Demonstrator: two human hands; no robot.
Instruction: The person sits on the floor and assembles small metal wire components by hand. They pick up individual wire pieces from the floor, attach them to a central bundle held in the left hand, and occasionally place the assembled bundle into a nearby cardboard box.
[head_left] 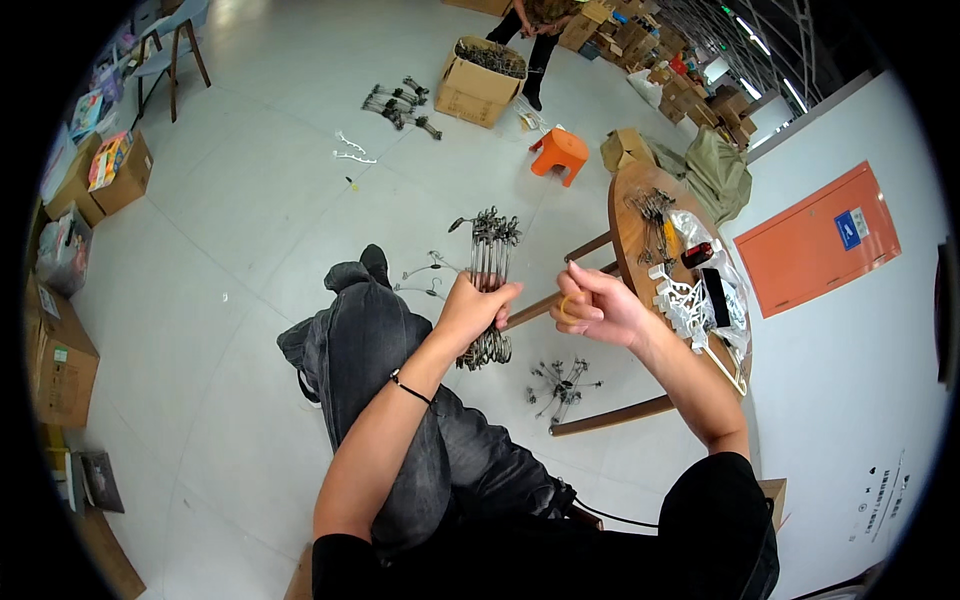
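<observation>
The bundle of metal hangers (491, 245) is in front of me, beyond my lap, its long axis running nearly straight away from my body; the knobbly ends point away and the curved ends hang out on my side. My left hand (476, 308) is wrapped around its middle, fingers closed, forearm reaching up from below. My right hand (607, 310) is raised beside it, apart from the bundle, fingers curled with a yellow rubber band (566, 309) looped on them. More hangers (563, 388) lie on the pale floor (220, 210), near the round wooden table (627, 230). Farther off stand an orange stool (562, 152) and a cardboard box (468, 100).
</observation>
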